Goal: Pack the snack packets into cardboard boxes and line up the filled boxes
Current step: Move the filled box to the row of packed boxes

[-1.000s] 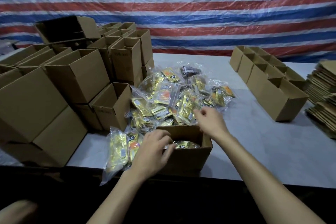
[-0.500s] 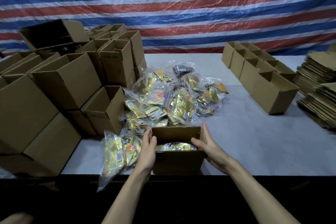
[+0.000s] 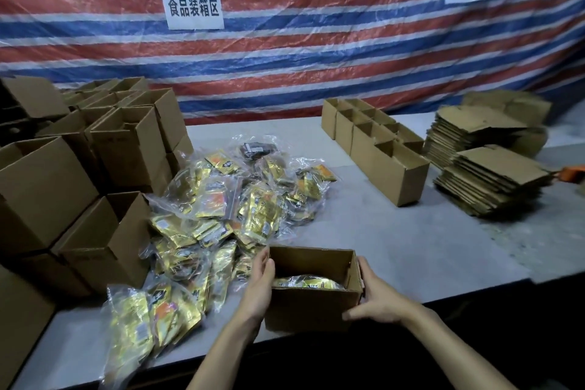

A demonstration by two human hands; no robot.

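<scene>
A small open cardboard box [image 3: 310, 307] stands at the table's near edge with gold snack packets [image 3: 307, 282] lying inside. My left hand [image 3: 259, 285] presses flat against its left wall, fingers pointing up along the corner. My right hand [image 3: 376, 294] grips its right wall, thumb spread across the lower front face. A big pile of gold and orange snack packets in clear bags [image 3: 240, 199] lies just behind and left of the box. A line of open boxes [image 3: 402, 180] stands at the back right of the table.
Stacks of empty open boxes [image 3: 104, 241] crowd the left side. A clear bag of packets [image 3: 142, 323] hangs over the front edge at left. Flattened cardboard blanks [image 3: 487, 187] are piled at far right. The grey table [image 3: 411, 247] shows bare between box and row.
Both hands left the packets and closed on the box's two sides. The box has since shifted right, away from the pile, and my view has swung to the right.
</scene>
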